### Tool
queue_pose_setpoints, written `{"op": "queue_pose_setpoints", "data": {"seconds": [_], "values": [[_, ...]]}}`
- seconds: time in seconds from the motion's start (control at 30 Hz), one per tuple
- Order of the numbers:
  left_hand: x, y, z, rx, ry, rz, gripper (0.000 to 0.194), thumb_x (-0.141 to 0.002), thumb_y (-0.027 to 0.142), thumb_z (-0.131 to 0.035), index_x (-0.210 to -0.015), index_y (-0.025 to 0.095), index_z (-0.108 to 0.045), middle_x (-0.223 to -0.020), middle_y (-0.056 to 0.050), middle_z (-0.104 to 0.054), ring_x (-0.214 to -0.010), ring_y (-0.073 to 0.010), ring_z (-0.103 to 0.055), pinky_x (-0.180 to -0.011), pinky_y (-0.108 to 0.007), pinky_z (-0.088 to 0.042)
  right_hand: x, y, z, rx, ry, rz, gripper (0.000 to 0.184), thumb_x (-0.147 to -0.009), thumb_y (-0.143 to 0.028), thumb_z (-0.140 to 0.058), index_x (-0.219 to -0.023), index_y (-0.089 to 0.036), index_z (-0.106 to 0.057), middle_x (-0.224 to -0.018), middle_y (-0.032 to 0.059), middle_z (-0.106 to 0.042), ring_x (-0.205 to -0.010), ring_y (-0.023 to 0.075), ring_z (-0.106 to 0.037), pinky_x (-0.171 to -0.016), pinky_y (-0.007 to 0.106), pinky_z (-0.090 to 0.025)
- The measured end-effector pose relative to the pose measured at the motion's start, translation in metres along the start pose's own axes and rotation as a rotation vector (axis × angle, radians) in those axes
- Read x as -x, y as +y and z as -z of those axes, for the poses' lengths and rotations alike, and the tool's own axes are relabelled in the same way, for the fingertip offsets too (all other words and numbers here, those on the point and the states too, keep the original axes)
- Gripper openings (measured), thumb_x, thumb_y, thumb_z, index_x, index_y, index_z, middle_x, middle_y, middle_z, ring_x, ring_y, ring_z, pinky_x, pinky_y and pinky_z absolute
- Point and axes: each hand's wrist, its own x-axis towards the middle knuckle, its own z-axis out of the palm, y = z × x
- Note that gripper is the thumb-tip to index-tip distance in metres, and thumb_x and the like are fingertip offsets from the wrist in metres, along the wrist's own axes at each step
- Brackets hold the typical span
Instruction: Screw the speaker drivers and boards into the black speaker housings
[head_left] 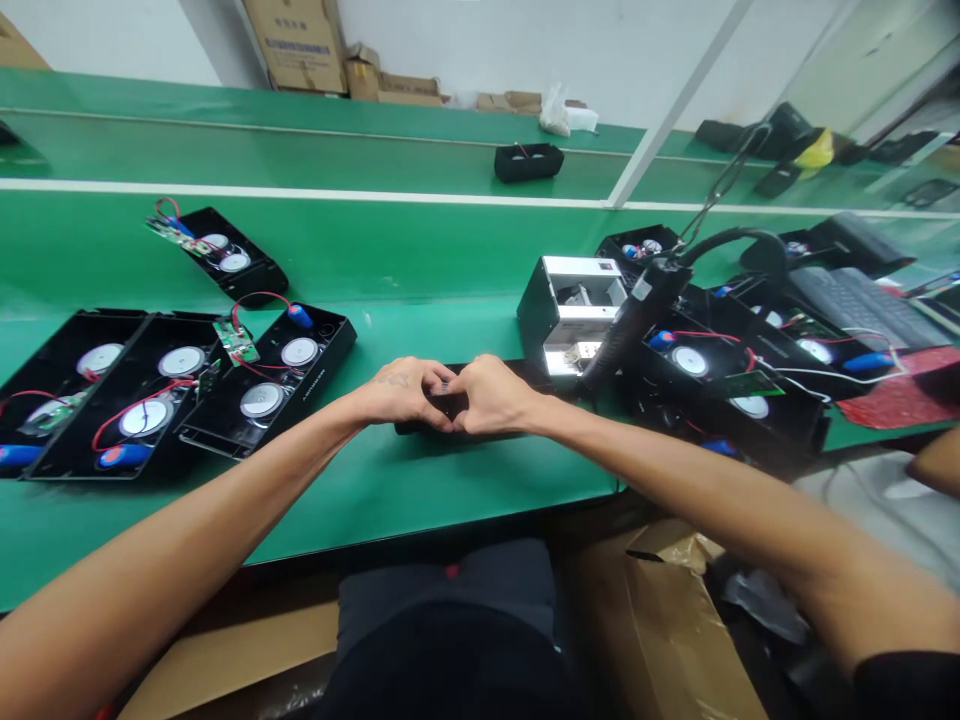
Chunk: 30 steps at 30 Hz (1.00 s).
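Note:
A long black speaker case (480, 442) lies on the green bench in front of me, its middle and upper side largely covered by my hands. At the case's left part my left hand (405, 390) is closed, thumb and fingers curled against it. My right hand (495, 395) meets it there, also closed, with its fingertips pressed down on the case. Between the fingertips shows a small dark, shiny patch that I cannot make out. Just beyond the right end of the case stands a white and black screw feeder (574, 310), with a black electric screwdriver (630, 315) hanging beside it.
Several open speaker housings (300, 375) with round drivers, red wires and blue batteries lie to the left. More housings (705, 350) crowd the right, near a red mat (900, 390). A black housing (529, 162) sits on the back shelf. Cardboard boxes (675, 620) stand below.

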Motion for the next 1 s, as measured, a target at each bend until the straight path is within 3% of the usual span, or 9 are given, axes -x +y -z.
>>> {"op": "queue_pose_setpoints", "data": {"seconds": [0.07,0.13,0.23,0.3,0.4,0.5,0.6,0.8,1.0], "values": [[0.003,0.000,-0.003,-0.030,0.026,-0.020,0.031,-0.057,0.046,-0.091,-0.063,0.021,-0.074,-0.126,-0.001,-0.076,-0.090,-0.0195,-0.070,-0.076,-0.029,-0.050,0.011,-0.006,0.004,0.022,-0.013,0.015,0.024,-0.079,-0.021,-0.082,-0.102,-0.015,-0.085,-0.086,0.0100,-0.081,-0.073,0.0232,-0.070,-0.065,0.031,-0.046],[0.011,0.001,-0.012,-0.074,0.068,-0.059,0.028,-0.059,0.042,-0.092,-0.064,0.021,-0.073,-0.125,-0.001,-0.076,-0.094,-0.0214,-0.071,-0.081,-0.031,-0.052,0.035,-0.013,0.007,0.034,0.136,0.023,0.034,-0.084,-0.020,-0.079,-0.118,-0.018,-0.081,-0.104,0.0121,-0.082,-0.095,0.0275,-0.074,-0.082,0.035,-0.054],[0.031,0.001,-0.038,-0.154,0.165,-0.134,0.013,-0.069,0.028,-0.086,-0.070,0.023,-0.075,-0.133,-0.003,-0.074,-0.115,-0.0294,-0.070,-0.107,-0.050,-0.047,0.081,-0.018,0.004,0.021,0.853,-0.139,0.051,-0.099,-0.024,-0.065,-0.150,-0.023,-0.059,-0.145,0.0151,-0.067,-0.137,0.0309,-0.060,-0.113,0.050,-0.051],[0.044,-0.004,-0.059,-0.225,0.257,-0.210,0.010,-0.075,0.016,-0.079,-0.076,0.024,-0.075,-0.136,-0.003,-0.074,-0.123,-0.0314,-0.068,-0.119,-0.067,-0.032,0.102,-0.011,-0.001,0.020,1.157,-0.354,0.067,-0.104,-0.029,-0.060,-0.165,-0.021,-0.035,-0.167,0.0188,-0.044,-0.156,0.0338,-0.041,-0.123,0.058,-0.042],[0.054,-0.016,-0.081,-0.373,0.429,-0.382,0.019,-0.083,0.008,-0.070,-0.086,0.027,-0.074,-0.132,-0.003,-0.076,-0.124,-0.0296,-0.069,-0.121,-0.074,-0.025,0.109,0.013,-0.003,-0.050,1.168,-0.622,0.082,-0.106,-0.039,-0.056,-0.171,-0.014,-0.013,-0.175,0.0251,-0.023,-0.163,0.0388,-0.025,-0.128,0.065,-0.033],[0.054,-0.024,-0.086,-0.439,0.492,-0.447,0.021,-0.084,0.008,-0.069,-0.088,0.028,-0.072,-0.129,-0.002,-0.078,-0.121,-0.0288,-0.071,-0.121,-0.072,-0.028,0.098,0.042,0.002,-0.127,1.185,-0.696,0.074,-0.105,-0.041,-0.055,-0.166,-0.011,-0.027,-0.160,0.0278,-0.047,-0.149,0.0384,-0.049,-0.121,0.059,-0.044],[0.053,-0.026,-0.084,-0.470,0.509,-0.465,0.019,-0.085,0.009,-0.066,-0.085,0.027,-0.070,-0.129,-0.001,-0.078,-0.121,-0.0293,-0.072,-0.122,-0.070,-0.029,0.092,0.060,0.001,-0.223,1.243,-0.638,0.052,-0.096,-0.041,-0.067,-0.140,-0.015,-0.056,-0.121,0.0184,-0.069,-0.108,0.0315,-0.070,-0.097,0.047,-0.059],[0.058,-0.046,-0.089,-0.636,0.590,-0.582,0.017,-0.085,0.014,-0.062,-0.087,0.029,-0.068,-0.128,-0.001,-0.078,-0.111,-0.0262,-0.076,-0.127,-0.061,-0.024,0.101,0.054,-0.006,-0.856,1.215,-0.325,0.025,-0.091,-0.035,-0.069,-0.107,-0.023,-0.054,-0.065,-0.0067,-0.056,-0.050,0.0140,-0.054,-0.055,0.030,-0.051],[0.058,-0.058,-0.097,-0.597,0.627,-0.574,0.009,-0.088,0.024,-0.064,-0.082,0.030,-0.068,-0.127,0.000,-0.079,-0.110,-0.0263,-0.076,-0.126,-0.056,-0.029,0.112,0.046,0.050,-0.882,1.550,0.006,0.028,-0.090,-0.033,-0.077,-0.109,-0.025,-0.057,-0.059,-0.0114,-0.052,-0.042,0.0098,-0.050,-0.045,0.024,-0.043]]}}
